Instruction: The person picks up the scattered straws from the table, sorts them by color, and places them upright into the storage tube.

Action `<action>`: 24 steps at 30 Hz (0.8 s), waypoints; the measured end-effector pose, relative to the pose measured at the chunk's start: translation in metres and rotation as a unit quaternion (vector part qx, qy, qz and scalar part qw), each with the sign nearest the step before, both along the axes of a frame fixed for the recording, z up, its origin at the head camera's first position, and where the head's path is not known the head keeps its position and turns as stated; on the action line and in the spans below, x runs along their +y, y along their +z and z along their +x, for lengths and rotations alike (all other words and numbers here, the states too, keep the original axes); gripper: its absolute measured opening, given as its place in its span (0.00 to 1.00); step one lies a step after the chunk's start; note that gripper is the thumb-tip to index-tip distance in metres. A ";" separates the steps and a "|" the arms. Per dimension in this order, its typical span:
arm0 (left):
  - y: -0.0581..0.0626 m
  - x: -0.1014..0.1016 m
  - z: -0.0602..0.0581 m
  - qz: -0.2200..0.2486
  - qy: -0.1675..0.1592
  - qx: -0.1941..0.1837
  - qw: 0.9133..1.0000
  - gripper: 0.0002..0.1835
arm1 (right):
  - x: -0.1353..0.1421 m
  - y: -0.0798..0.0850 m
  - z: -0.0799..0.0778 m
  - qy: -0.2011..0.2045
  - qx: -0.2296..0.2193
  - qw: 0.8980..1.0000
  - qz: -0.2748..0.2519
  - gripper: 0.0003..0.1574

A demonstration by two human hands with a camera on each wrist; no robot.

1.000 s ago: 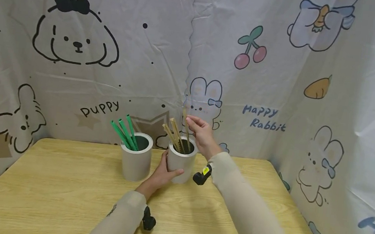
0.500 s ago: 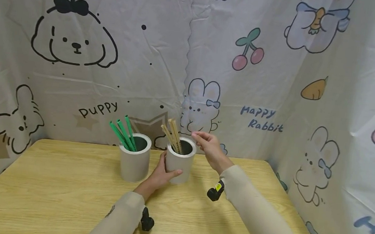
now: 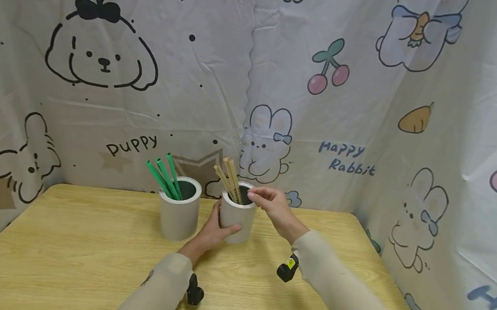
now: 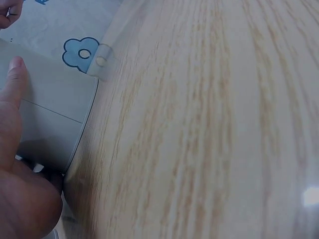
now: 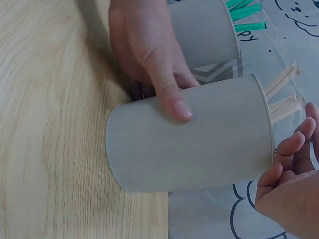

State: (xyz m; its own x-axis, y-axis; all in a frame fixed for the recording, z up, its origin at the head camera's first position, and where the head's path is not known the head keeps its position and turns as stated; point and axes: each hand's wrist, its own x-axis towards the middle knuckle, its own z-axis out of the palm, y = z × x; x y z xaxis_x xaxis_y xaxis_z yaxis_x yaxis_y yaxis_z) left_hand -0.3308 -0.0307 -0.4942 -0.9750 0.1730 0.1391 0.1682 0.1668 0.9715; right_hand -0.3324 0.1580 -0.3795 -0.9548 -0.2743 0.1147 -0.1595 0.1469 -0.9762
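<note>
My left hand [image 3: 212, 229] grips the right-hand white cup [image 3: 238, 222] low on its side, fingers behind and thumb [image 4: 16, 79] across the front. Tan straws [image 3: 230, 178] stick up from this cup, leaning left. At the right side of its mouth is my right hand [image 3: 274, 208], fingertips over the rim. In the right wrist view its lower fingers [image 5: 294, 144] are curled close to the rim, while thumb and index finger are out of frame. I cannot tell whether it pinches anything. The cup's inside is mostly hidden.
Left of the held cup stands a second white cup [image 3: 178, 218] with several green straws [image 3: 166, 176]. Both stand near the back of a wooden table [image 3: 83, 259]. A printed cloth [image 3: 180, 107] hangs behind and along the sides.
The straw that my right hand pinched above the cup is out of its fingers. That hand moved right and down, then back left to the rim. My left hand has stayed on the cup.
</note>
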 end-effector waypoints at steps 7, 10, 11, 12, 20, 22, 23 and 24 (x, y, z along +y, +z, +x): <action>0.004 -0.003 -0.003 -0.008 -0.002 -0.008 1.000 0.53 | 0.002 0.000 0.003 0.010 0.017 1.000 0.005 0.14; 0.006 -0.005 -0.005 -0.010 -0.005 -0.016 1.000 0.53 | 0.004 0.000 0.007 0.013 0.013 1.000 0.009 0.13; 0.006 -0.005 -0.005 -0.010 -0.005 -0.021 1.000 0.53 | 0.004 -0.001 0.008 0.015 0.012 1.000 0.012 0.13; 0.007 -0.005 -0.006 -0.009 -0.006 -0.023 1.000 0.53 | 0.004 -0.001 0.009 0.017 0.011 1.000 0.014 0.14; 0.010 -0.007 -0.004 -0.016 0.000 -0.044 0.999 0.55 | 0.009 -0.005 0.013 0.032 0.030 0.999 0.025 0.19; 0.011 -0.008 -0.002 -0.021 0.002 -0.046 0.999 0.55 | 0.011 -0.006 0.015 0.033 0.040 0.998 0.033 0.19; 0.012 -0.008 -0.002 -0.024 0.004 -0.046 0.999 0.56 | 0.012 -0.007 0.015 0.034 0.043 0.998 0.037 0.19; 0.013 -0.007 -0.001 -0.030 0.006 -0.046 0.998 0.56 | 0.014 -0.007 0.016 0.034 0.046 0.998 0.041 0.18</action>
State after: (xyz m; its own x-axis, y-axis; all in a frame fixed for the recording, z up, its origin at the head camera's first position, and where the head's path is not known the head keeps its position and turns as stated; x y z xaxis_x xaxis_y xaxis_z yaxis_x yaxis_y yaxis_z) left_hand -0.3314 -0.0381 -0.4813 -0.9854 0.1657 0.0392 0.0766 0.2261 0.9711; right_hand -0.3165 0.1718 -0.3869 -0.9205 -0.3494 0.1752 -0.2598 0.2119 -0.9421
